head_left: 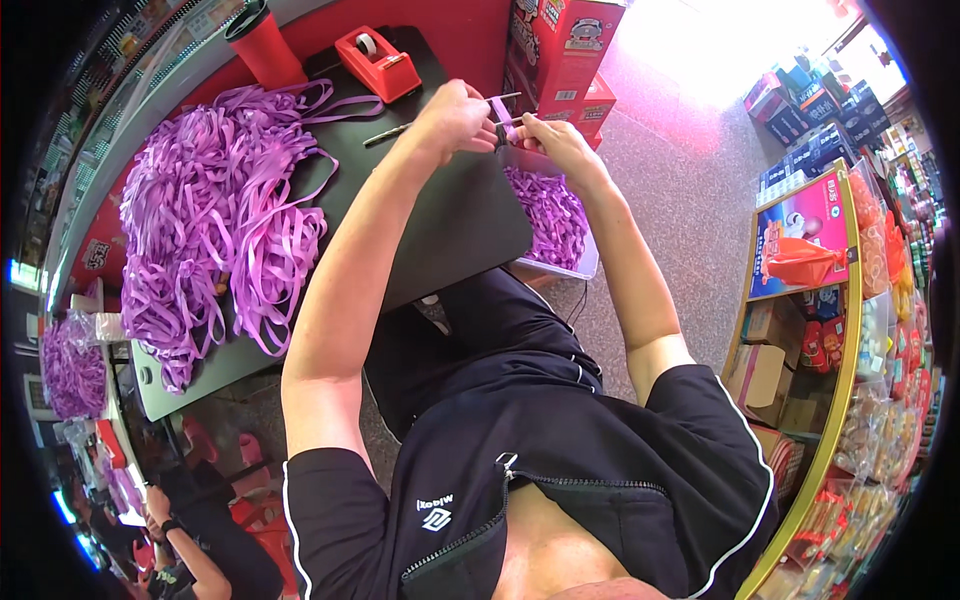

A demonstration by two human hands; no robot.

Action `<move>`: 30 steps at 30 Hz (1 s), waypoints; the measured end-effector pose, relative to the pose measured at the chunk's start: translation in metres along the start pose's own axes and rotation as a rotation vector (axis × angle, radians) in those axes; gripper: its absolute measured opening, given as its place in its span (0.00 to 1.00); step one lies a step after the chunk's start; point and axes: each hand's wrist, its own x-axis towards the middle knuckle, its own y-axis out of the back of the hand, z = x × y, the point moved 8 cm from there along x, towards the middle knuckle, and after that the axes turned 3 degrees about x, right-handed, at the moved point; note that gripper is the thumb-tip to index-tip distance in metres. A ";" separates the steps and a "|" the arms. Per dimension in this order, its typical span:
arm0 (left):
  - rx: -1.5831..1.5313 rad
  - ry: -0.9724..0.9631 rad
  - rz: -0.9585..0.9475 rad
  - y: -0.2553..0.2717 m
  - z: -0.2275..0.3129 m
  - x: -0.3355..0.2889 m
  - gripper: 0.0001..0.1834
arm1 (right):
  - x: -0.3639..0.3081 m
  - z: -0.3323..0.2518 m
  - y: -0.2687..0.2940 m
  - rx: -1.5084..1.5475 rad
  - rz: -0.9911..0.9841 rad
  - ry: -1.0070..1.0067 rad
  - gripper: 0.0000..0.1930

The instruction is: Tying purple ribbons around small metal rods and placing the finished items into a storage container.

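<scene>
From where I'm driving, the black zip top [600, 440] sits closest to my cam, then the forearms [345, 280] stretched past the worktop [450, 225]. Right hand [545, 135] is pinching a purple strip [502, 112] — it's up between both hands. Left hand [460, 118] is curled right beside it, can't tell what it's gripping; a thin rod [380, 136] shows next to it. Purple ribbon heap [205, 200] on the left, bin [560, 271] of purple pieces on the right. Farther out — red tape dispenser [385, 72], red tumbler [266, 48], red boxes [565, 50].
</scene>
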 end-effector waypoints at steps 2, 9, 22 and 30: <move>-0.150 0.025 0.020 -0.010 -0.012 -0.006 0.14 | 0.002 0.002 -0.001 -0.016 0.007 0.043 0.21; -0.876 0.110 -0.262 -0.060 -0.019 -0.003 0.33 | 0.005 0.000 0.001 -0.018 0.017 0.031 0.25; -1.308 -0.114 -0.278 -0.054 -0.022 0.001 0.51 | -0.001 -0.002 0.003 0.021 0.069 0.062 0.26; -1.412 -0.161 -0.256 -0.051 -0.026 0.009 0.51 | -0.012 -0.025 -0.001 -0.129 0.069 0.180 0.23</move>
